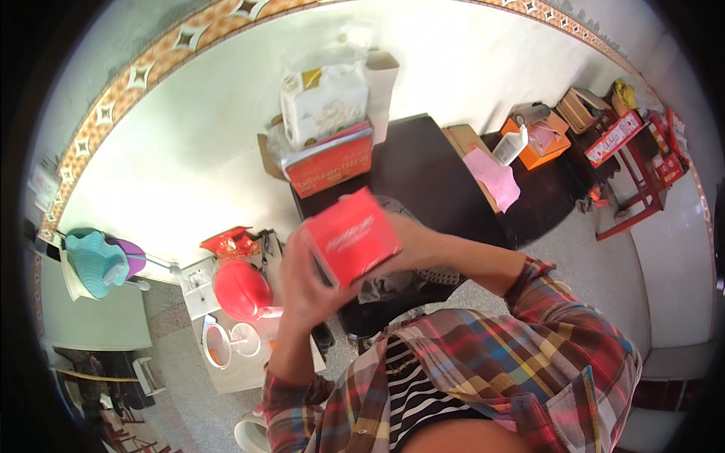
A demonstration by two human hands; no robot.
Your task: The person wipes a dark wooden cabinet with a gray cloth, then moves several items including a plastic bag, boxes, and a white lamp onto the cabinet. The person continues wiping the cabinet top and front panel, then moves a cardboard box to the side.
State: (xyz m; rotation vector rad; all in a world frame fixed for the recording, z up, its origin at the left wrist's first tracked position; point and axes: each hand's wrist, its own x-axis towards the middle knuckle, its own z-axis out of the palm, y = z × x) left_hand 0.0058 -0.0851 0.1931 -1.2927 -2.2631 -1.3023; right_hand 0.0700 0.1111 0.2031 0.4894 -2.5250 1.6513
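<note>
Between both hands I hold a red box (355,238) with white writing on its facing side, raised above a dark wooden table (436,175). My left hand (303,277) grips its left side and lower edge, slightly blurred. My right hand (405,243) wraps around the right side, with part of its fingers hidden behind the box. Beneath my right forearm lies a grey patterned cloth (396,286), partly covered by my hands and the box. Behind the box, at the table's back left, stands a carton with a red printed front (331,170).
A white plastic package (325,105) sits in the carton against the wall. Farther right are a pink cloth (493,178), a white bottle (511,147) and an orange box (541,141). A low table at left bears a red rounded object (242,290) and a round mirror (217,345).
</note>
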